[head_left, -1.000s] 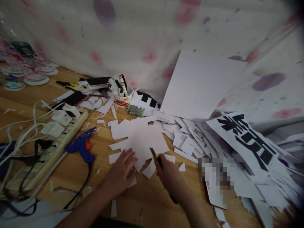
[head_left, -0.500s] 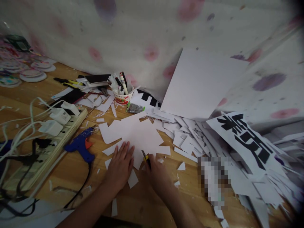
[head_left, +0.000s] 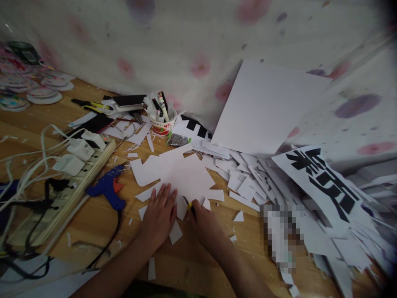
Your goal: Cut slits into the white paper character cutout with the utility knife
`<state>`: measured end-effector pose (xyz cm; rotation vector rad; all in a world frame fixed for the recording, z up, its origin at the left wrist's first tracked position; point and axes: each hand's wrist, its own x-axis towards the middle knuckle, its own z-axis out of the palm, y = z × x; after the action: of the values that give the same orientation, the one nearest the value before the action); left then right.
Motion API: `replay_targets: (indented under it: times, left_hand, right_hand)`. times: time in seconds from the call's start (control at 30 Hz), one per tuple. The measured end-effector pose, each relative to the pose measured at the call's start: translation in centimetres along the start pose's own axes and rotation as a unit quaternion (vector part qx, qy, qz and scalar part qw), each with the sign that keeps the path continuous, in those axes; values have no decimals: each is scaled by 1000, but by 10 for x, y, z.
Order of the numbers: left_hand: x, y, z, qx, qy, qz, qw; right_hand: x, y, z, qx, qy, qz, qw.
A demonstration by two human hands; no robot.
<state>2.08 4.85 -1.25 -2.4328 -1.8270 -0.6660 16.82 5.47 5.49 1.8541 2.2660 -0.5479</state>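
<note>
A white sheet (head_left: 182, 174) with notched, cut edges lies flat on the wooden table in front of me. My left hand (head_left: 160, 217) presses on its lower left part, fingers stretched out over the paper. In my right hand (head_left: 202, 221) is a yellow and black utility knife (head_left: 190, 206), its blade on the sheet's lower edge. The fingers are wrapped round the handle and hide most of it. Small white offcuts, such as a pointed scrap (head_left: 238, 216), are scattered beside the right hand.
To the left lie a blue glue gun (head_left: 108, 188) and a power strip (head_left: 93, 165) with chargers and cables. Behind stands a cup of pens (head_left: 161, 124). A blank white board (head_left: 266, 107) leans at the back; scraps (head_left: 245, 182) and a black-lettered sheet (head_left: 322, 182) lie right.
The view has shifted slightly. The knife blade has moved a little to the left on the sheet, and a white corner now shows beside my right hand. My left hand stays pressed down.
</note>
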Motion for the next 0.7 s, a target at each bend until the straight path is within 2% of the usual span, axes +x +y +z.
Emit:
replay_targets:
  times: [0.33,0.5,0.7]
  left_hand:
    - [1,1,0,-1,4,-3,1000]
    - [0,1,1,6,8,-3,1000]
    - [0,1,-2,17,-8,2,1000]
  right_hand:
    - [1,-6,-2,-32,-4,20,999]
    - [2,-8,-3,-133,-22,-45,990]
    - [6,-11,-26,-199,-76,-126,969]
